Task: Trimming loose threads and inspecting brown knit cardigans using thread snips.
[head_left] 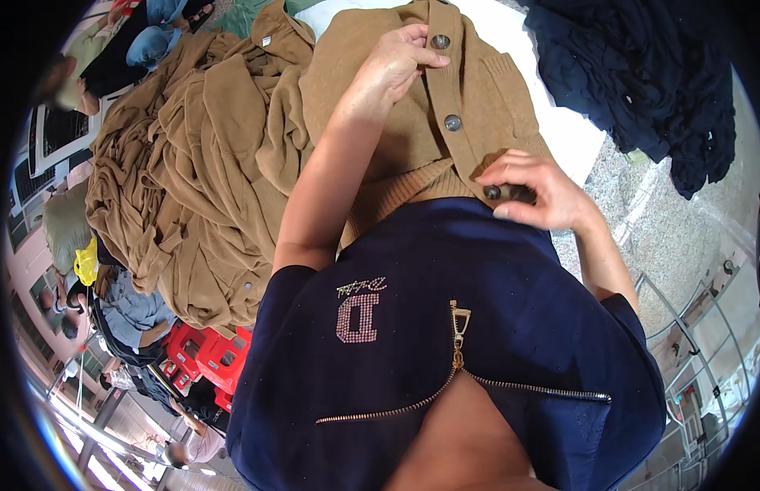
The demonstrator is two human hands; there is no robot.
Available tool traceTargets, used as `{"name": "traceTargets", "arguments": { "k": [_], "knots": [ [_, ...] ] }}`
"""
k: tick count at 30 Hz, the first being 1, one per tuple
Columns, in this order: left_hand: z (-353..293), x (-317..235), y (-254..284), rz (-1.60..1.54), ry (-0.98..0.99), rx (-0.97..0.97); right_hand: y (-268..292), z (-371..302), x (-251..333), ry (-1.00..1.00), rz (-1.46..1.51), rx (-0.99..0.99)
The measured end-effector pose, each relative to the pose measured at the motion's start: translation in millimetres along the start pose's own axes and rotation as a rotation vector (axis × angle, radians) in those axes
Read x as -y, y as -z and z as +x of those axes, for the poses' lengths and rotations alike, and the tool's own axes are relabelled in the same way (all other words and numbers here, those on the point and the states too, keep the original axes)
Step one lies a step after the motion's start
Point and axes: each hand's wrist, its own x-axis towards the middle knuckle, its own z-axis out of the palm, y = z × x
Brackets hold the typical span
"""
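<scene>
Watching remotely, I see the left hand (400, 61) close thumb and fingers on the button strip of a brown cardigan (494, 106), just beside the upper dark button (440, 41), in what looks like a light pinch. Lower down, the right hand (544, 184) curves half-closed around the lowest button (492, 192); something dark shows under its fingers, and I cannot tell whether it grips this, the cloth or only rests there. The cardigan lies front up, partly over a white surface (580, 143), its ribbed hem meeting the wearer's dark blue top (413, 270). I judge that it is laid so close to keep the strip within easy reach, and that the two hands stand apart along it to hold it straight, with the middle button (453, 123) exposed between them. A heap of brown knitwear (192, 164) sits to the left and a navy heap (642, 74) to the upper right, perhaps parted by colour. Of containers, I make out a yellow bag (86, 262) at far left, its contents unreadable to me, and the cardigan's patch pocket (511, 86), whose inside is hidden. Red stools (220, 360) stand below the brown heap.
</scene>
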Motion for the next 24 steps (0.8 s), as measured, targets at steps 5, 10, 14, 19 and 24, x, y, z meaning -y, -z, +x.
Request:
{"name": "traceTargets", "arguments": {
  "k": [5,10,14,19,24],
  "knots": [
    [-49.5,4.9,-21.8,-0.119,-0.04,0.141,17.3,25.0,-7.1,-0.276,0.099,-0.466],
    [-91.9,32.2,-50.2,-0.178,-0.037,0.034,8.7,64.8,-16.0,-0.189,0.174,-0.635],
    [-93.2,46.3,-56.6,-0.049,-0.059,-0.033,-5.0,91.5,-14.4,-0.093,-0.192,-0.638],
    [-85.6,61.4,-55.4,0.12,-0.057,-0.117,-9.6,130.8,-4.6,-0.142,-0.499,-0.593],
    [-79.3,55.9,-47.7,-0.036,-0.029,-0.073,-1.1,153.5,-37.0,-0.191,-0.658,-0.572]
  ]
}}
